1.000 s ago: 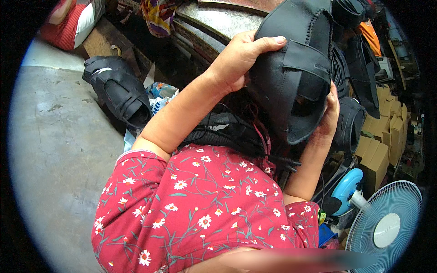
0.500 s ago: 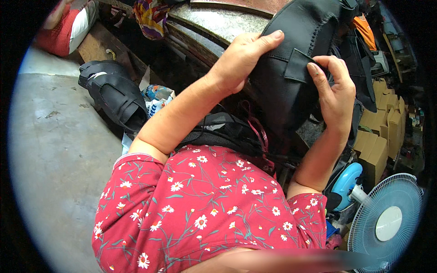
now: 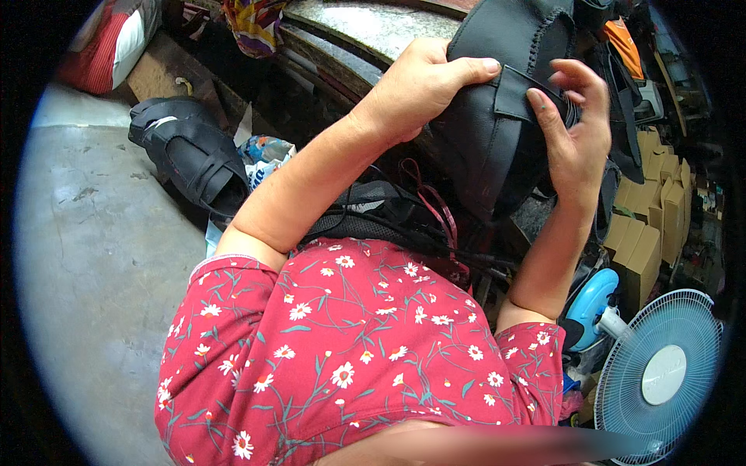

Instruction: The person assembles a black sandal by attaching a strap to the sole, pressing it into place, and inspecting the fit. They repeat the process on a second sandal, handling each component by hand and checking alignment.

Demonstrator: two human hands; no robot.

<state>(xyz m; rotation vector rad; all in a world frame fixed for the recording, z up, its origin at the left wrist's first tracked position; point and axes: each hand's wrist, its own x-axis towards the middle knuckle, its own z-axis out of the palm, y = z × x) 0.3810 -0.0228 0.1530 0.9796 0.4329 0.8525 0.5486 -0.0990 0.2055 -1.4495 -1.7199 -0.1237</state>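
Observation:
High in the view, a black leather shoe upper (image 3: 486, 144) with a thick stitched seam and a strap (image 3: 519, 92) across it is held up. My left hand (image 3: 420, 85) grips its left side, thumb lying on the leather by the strap's end and the other fingers hidden behind. At the strap's right side is my right hand (image 3: 579, 144), its thumb tip by the leather and its fingers lifted, slightly blurred and apart from the thumb. Nothing shows between them.
A bunch of black shoe uppers (image 3: 194, 155) lies at the left above the grey floor (image 3: 93, 295). Behind my hands is a worn work surface (image 3: 365, 35). Cardboard boxes (image 3: 637, 248) and a blue-and-white fan (image 3: 660, 373) stand at the right. A patterned bag (image 3: 256, 27) hangs at the back.
My right finger and thumb have parted at the strap, and the fingers have lifted up and away. My left thumb has slid right, closer to the strap. The strap's right end now tilts upward.

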